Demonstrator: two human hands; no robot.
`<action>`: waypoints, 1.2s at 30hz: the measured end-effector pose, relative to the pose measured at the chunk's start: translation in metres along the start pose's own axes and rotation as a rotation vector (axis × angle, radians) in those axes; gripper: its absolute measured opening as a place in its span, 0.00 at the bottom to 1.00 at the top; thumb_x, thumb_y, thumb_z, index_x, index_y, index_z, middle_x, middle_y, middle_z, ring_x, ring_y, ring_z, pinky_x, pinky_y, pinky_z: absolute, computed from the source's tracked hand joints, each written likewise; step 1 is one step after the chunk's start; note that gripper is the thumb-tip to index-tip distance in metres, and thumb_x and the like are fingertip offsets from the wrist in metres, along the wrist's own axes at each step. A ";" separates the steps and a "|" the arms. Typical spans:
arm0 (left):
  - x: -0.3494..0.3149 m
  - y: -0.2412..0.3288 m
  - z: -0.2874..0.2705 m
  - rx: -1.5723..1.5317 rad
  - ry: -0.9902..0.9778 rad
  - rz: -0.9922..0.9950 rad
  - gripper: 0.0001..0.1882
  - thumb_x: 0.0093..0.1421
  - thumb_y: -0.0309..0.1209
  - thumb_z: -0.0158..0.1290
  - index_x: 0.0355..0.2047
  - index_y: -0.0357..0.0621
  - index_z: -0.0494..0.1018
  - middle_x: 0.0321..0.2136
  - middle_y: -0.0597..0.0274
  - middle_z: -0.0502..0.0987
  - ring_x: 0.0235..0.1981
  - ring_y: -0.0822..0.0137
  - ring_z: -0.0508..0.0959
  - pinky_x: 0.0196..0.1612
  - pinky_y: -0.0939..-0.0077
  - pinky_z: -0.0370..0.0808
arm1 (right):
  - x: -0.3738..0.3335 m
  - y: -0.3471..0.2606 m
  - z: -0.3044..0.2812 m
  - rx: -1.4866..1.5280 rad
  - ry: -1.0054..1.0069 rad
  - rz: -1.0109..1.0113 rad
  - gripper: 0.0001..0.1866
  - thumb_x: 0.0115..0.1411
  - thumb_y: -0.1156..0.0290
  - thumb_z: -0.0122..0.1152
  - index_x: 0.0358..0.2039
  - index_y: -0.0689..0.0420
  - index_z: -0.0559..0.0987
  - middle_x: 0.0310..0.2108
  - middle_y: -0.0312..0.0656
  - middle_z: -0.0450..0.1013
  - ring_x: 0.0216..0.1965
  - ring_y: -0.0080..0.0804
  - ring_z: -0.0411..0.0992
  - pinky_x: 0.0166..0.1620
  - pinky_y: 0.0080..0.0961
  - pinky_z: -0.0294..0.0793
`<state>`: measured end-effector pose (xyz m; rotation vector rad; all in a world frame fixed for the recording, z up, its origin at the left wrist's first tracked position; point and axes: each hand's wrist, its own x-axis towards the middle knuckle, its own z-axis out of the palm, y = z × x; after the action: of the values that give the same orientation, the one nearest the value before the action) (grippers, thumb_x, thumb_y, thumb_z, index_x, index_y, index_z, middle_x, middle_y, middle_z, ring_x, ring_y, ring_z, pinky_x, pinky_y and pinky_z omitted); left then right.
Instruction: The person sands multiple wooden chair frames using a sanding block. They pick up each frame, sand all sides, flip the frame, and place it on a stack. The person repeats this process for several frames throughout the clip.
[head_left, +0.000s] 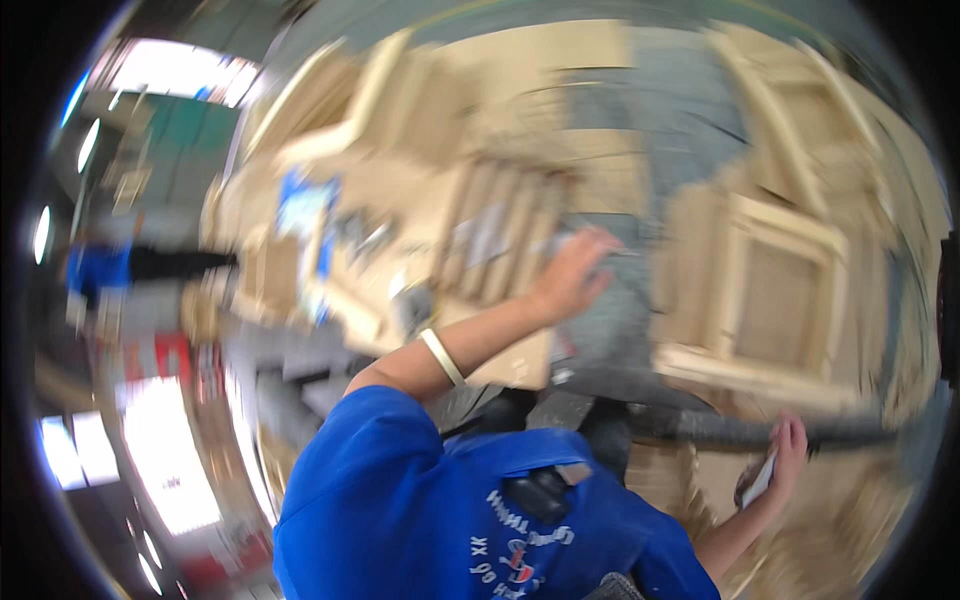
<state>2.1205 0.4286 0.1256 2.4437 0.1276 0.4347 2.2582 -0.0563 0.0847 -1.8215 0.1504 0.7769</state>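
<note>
The picture is smeared by motion. My left hand [575, 278] reaches over the grey gap beside a row of brown wooden slats [500, 235], its fingers apart and nothing visible in them. A pale band [441, 357] circles that forearm. Low on the right, my right hand [787, 455] is closed around a flat white-and-dark object [756, 482], too blurred to name. Above that hand, a pale wooden frame with a brown panel [785, 300] lies on a wooden stack. Which surface, if any, my left fingertips touch cannot be seen.
More wooden frames stand at the far left [350, 110] and far right [800, 110]. Small metallic pieces [370, 235] and a blue-and-white packet [308, 210] lie on the board at left. A person in blue [100, 268] stands farther left. Wood pieces [850, 500] lie at lower right.
</note>
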 end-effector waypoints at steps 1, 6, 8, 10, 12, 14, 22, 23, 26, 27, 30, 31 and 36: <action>-0.048 0.000 -0.031 -0.012 -0.001 -0.053 0.22 0.50 0.25 0.55 0.47 0.42 0.66 0.44 0.47 0.68 0.48 0.47 0.69 0.51 0.58 0.68 | 0.003 -0.011 0.032 -0.108 -0.117 0.056 0.12 0.61 0.68 0.55 0.43 0.58 0.76 0.24 0.31 0.67 0.24 0.17 0.62 0.28 0.16 0.61; -0.275 -0.010 -0.155 -0.019 -0.012 -0.576 0.21 0.53 0.26 0.54 0.48 0.42 0.67 0.44 0.49 0.70 0.47 0.49 0.70 0.51 0.62 0.68 | -0.046 -0.028 0.233 -0.331 -0.816 0.028 0.09 0.58 0.73 0.55 0.38 0.59 0.78 0.24 0.32 0.70 0.25 0.19 0.66 0.29 0.16 0.64; -0.366 -0.021 -0.192 0.026 0.059 -0.745 0.20 0.54 0.27 0.53 0.49 0.42 0.67 0.45 0.49 0.71 0.48 0.50 0.71 0.51 0.63 0.68 | -0.082 -0.027 0.314 -0.465 -1.005 0.064 0.07 0.57 0.76 0.56 0.36 0.61 0.78 0.25 0.33 0.71 0.26 0.19 0.67 0.30 0.17 0.66; -0.458 -0.027 -0.220 0.074 0.189 -0.895 0.18 0.55 0.28 0.53 0.47 0.42 0.69 0.44 0.51 0.73 0.47 0.52 0.72 0.51 0.63 0.69 | -0.122 -0.026 0.384 -0.561 -1.147 0.085 0.08 0.57 0.76 0.57 0.37 0.62 0.78 0.26 0.34 0.72 0.25 0.19 0.68 0.30 0.18 0.67; -0.544 -0.027 -0.239 0.125 0.216 -1.092 0.17 0.55 0.30 0.52 0.46 0.41 0.70 0.43 0.51 0.74 0.46 0.51 0.74 0.49 0.64 0.70 | -0.150 -0.032 0.445 -0.620 -1.275 0.094 0.08 0.57 0.76 0.56 0.38 0.62 0.77 0.26 0.34 0.71 0.26 0.19 0.68 0.30 0.17 0.67; -0.638 -0.017 -0.252 -0.021 0.327 -1.368 0.16 0.57 0.33 0.52 0.45 0.41 0.71 0.39 0.51 0.77 0.41 0.55 0.77 0.45 0.65 0.72 | -0.181 -0.037 0.499 -0.710 -1.356 0.115 0.09 0.57 0.76 0.56 0.39 0.63 0.76 0.25 0.34 0.71 0.25 0.19 0.68 0.31 0.17 0.67; -0.917 0.087 -0.160 -0.201 0.746 -2.153 0.21 0.57 0.45 0.53 0.41 0.40 0.74 0.40 0.48 0.77 0.44 0.50 0.76 0.47 0.62 0.71 | -0.266 -0.059 0.622 -0.843 -1.556 -0.176 0.10 0.60 0.72 0.54 0.40 0.61 0.76 0.23 0.33 0.72 0.27 0.18 0.67 0.32 0.17 0.65; -0.927 0.106 -0.139 -0.144 0.696 -2.145 0.22 0.57 0.45 0.52 0.42 0.40 0.74 0.40 0.48 0.77 0.45 0.50 0.75 0.47 0.61 0.71 | -0.272 -0.054 0.626 -0.847 -1.622 -0.204 0.10 0.60 0.71 0.53 0.40 0.61 0.76 0.23 0.33 0.72 0.27 0.18 0.67 0.32 0.16 0.65; -0.932 0.163 -0.097 -0.072 0.536 -2.116 0.24 0.58 0.48 0.51 0.44 0.39 0.73 0.43 0.46 0.76 0.47 0.48 0.74 0.49 0.61 0.70 | -0.284 -0.024 0.644 -0.969 -1.644 -0.139 0.13 0.63 0.65 0.51 0.41 0.59 0.77 0.24 0.34 0.74 0.27 0.18 0.67 0.33 0.17 0.64; -0.931 0.178 -0.090 -0.117 0.485 -2.111 0.24 0.58 0.48 0.50 0.44 0.39 0.73 0.43 0.46 0.76 0.47 0.48 0.74 0.50 0.61 0.70 | -0.287 -0.011 0.645 -1.007 -1.615 -0.124 0.13 0.63 0.64 0.50 0.41 0.59 0.77 0.24 0.34 0.74 0.27 0.18 0.66 0.33 0.17 0.64; -0.944 0.201 -0.098 -0.240 0.413 -2.113 0.25 0.59 0.48 0.50 0.45 0.38 0.73 0.43 0.46 0.76 0.47 0.49 0.74 0.50 0.62 0.70 | -0.298 0.025 0.644 -0.952 -1.595 -0.164 0.15 0.63 0.58 0.50 0.41 0.55 0.77 0.23 0.35 0.75 0.19 0.15 0.61 0.25 0.15 0.61; -0.950 0.207 -0.103 -0.293 0.422 -2.116 0.25 0.59 0.48 0.50 0.45 0.38 0.73 0.43 0.47 0.76 0.47 0.49 0.75 0.50 0.62 0.70 | -0.301 0.034 0.643 -0.958 -1.575 -0.164 0.15 0.63 0.58 0.51 0.42 0.55 0.77 0.23 0.36 0.76 0.19 0.15 0.62 0.25 0.15 0.61; -1.010 0.195 -0.182 -0.355 1.419 -1.942 0.23 0.62 0.46 0.48 0.44 0.39 0.72 0.34 0.55 0.79 0.33 0.66 0.78 0.34 0.73 0.74 | -0.338 0.055 0.670 -1.093 -1.602 -0.142 0.17 0.64 0.60 0.47 0.45 0.57 0.75 0.24 0.40 0.76 0.16 0.18 0.63 0.22 0.15 0.62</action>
<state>1.1052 0.1817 0.1004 0.3969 2.2620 0.8660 1.6798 0.4247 0.1081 -1.4557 -1.6646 2.1918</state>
